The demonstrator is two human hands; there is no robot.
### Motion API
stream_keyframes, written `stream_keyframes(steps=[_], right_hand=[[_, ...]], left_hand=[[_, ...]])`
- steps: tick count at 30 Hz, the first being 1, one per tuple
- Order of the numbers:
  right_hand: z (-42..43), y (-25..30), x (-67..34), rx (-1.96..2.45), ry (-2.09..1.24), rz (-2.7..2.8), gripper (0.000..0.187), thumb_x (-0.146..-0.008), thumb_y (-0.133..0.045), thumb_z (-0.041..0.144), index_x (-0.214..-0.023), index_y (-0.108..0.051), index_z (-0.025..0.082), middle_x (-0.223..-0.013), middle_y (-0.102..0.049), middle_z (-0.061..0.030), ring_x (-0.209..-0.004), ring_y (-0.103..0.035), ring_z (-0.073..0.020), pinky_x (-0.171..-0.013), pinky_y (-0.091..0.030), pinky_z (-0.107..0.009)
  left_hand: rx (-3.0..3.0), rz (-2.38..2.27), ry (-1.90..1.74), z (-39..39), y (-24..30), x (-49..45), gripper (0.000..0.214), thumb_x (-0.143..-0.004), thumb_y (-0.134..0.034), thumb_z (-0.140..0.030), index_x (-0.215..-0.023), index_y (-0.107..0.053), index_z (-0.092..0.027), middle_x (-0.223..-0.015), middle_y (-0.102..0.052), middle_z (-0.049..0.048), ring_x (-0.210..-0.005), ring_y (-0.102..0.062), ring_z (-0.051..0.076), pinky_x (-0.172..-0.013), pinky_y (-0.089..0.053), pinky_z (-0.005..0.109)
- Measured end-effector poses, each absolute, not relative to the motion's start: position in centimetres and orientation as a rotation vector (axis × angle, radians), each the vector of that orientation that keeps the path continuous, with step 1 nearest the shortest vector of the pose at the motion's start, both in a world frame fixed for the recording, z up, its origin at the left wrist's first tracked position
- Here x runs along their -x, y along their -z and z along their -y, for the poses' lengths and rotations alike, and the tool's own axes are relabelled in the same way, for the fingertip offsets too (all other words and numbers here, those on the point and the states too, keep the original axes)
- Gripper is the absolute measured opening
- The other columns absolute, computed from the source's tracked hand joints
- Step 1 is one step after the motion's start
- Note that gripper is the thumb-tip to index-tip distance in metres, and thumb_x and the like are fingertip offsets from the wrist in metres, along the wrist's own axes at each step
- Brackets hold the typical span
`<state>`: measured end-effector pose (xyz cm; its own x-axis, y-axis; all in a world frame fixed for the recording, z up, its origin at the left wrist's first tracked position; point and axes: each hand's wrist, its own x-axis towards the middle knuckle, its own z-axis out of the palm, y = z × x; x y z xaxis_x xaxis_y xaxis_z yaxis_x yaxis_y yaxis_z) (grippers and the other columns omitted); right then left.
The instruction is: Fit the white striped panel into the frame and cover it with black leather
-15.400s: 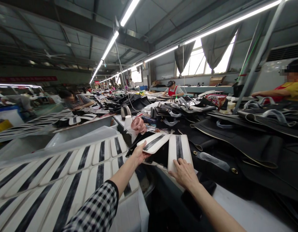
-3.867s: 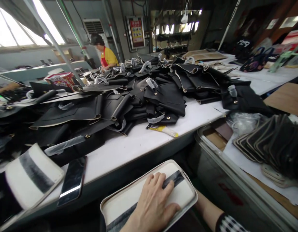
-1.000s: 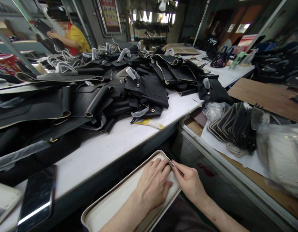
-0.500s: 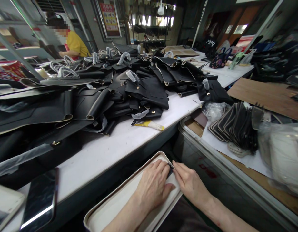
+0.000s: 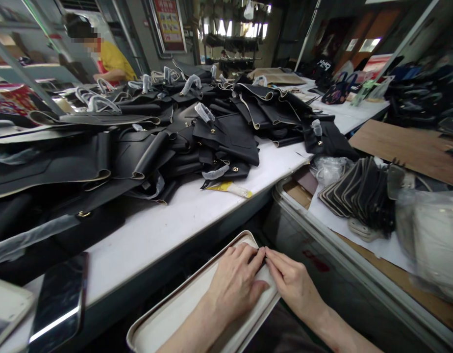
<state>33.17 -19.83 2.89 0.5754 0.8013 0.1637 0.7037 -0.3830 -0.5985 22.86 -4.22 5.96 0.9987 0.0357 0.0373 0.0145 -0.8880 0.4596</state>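
Note:
A white, shallow, tray-like piece (image 5: 182, 308) with rounded corners and a raised rim with a brown inner line slants in front of me at the bottom. My left hand (image 5: 237, 277) lies palm down inside it, fingers stretched toward the far right corner, thumb apart. At that corner, my right hand (image 5: 289, 274) pinches the rim with thumb and fingers, its tips meeting my left index fingertip. Something small and dark shows between the two hands; what it is stays mostly hidden by the fingers.
Black bags (image 5: 226, 139) with plastic-wrapped handles pile up on the white table (image 5: 167, 223). A phone-like dark slab (image 5: 59, 299) lies at its near left edge. On the right, a glass-sided case (image 5: 311, 260) bears stacked dark panels (image 5: 359, 196). A person in yellow (image 5: 114, 61) works beyond.
My left index finger has moved right to the rim, covering the dark bit that showed before. Both hands keep to the same corner; the camera view has shifted slightly.

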Motion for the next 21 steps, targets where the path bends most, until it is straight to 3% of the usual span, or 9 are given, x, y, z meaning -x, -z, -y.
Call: stream_keyframes(steps=[14, 18, 21], right_hand=[[20.1, -2.1, -33.2, 2.159, -0.194, 1.154, 0.038, -0.096, -0.042, 0.019, -0.127, -0.063, 0.014, -0.125, -0.064, -0.0102, -0.115, -0.062, -0.0234, -0.104, -0.050, -0.039], [20.2, -2.6, -33.8, 2.094, -0.326, 0.994, 0.036, -0.095, -0.048, 0.027, -0.123, -0.066, 0.012, -0.125, -0.065, -0.0107, -0.116, -0.062, -0.0245, -0.107, -0.046, -0.039], [19.8, -1.8, -35.3, 1.966, -0.568, 0.770, 0.037, -0.096, -0.050, 0.040, -0.113, -0.072, 0.016, -0.113, -0.071, -0.0082, -0.108, -0.066, -0.0244, -0.098, -0.052, -0.036]], left_hand=[[-2.742, 0.003, -0.002, 4.5, -6.4, -23.2, 0.060, -0.085, -0.066, -0.039, -0.137, -0.046, -0.020, -0.119, -0.058, 0.0068, -0.112, -0.049, 0.026, -0.093, -0.043, 0.041], [-2.779, 0.010, 0.022, 4.5, -6.5, -23.6, 0.059, -0.087, -0.063, -0.043, -0.137, -0.046, -0.018, -0.122, -0.057, 0.0083, -0.116, -0.047, 0.027, -0.095, -0.042, 0.043], [-2.801, 0.018, 0.056, 4.6, -6.8, -23.8, 0.059, -0.087, -0.062, -0.044, -0.136, -0.046, -0.016, -0.122, -0.057, 0.0090, -0.116, -0.047, 0.028, -0.095, -0.043, 0.044]])
